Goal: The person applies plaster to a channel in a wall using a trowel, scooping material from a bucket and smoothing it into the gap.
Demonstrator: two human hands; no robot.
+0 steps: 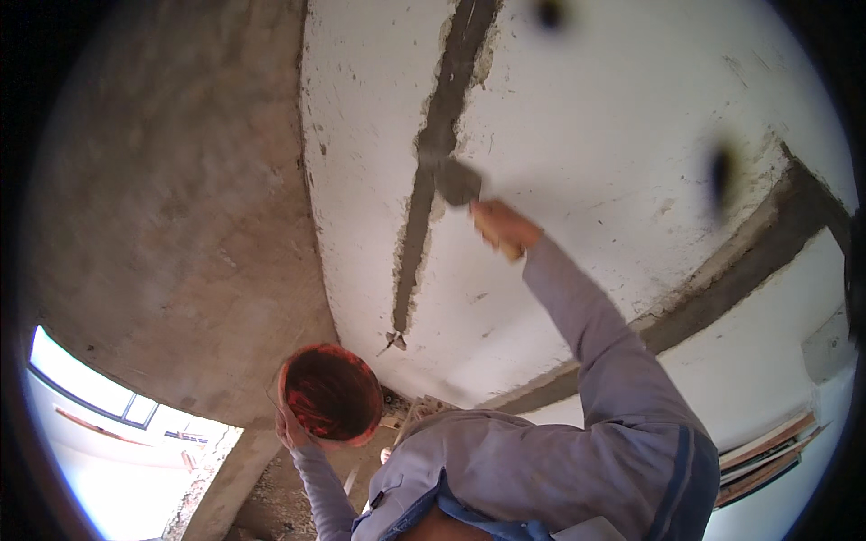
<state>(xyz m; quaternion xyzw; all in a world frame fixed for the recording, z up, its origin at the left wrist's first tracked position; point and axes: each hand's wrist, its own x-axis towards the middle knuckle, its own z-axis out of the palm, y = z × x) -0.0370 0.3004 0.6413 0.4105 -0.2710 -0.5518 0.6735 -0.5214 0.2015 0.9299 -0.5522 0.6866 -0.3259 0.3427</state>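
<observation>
My right hand (503,230) is closed round the wooden handle of a trowel (458,182). The trowel's grey blade, slightly blurred, is against or just in front of a vertical mortar-filled channel (417,243) in the white wall (586,117); contact is unclear. Low on my left, my left hand (290,427) grips the side of a round, orange-red bucket (329,392), its dark inside smeared and facing up toward me.
A bare grey plaster wall (171,198) meets the white one at a corner. Another mortar band (749,275) runs diagonally at right, above stacked boards (762,455). A bright opening with windows (117,451) is at lower left; rubble (271,491) lies on the floor.
</observation>
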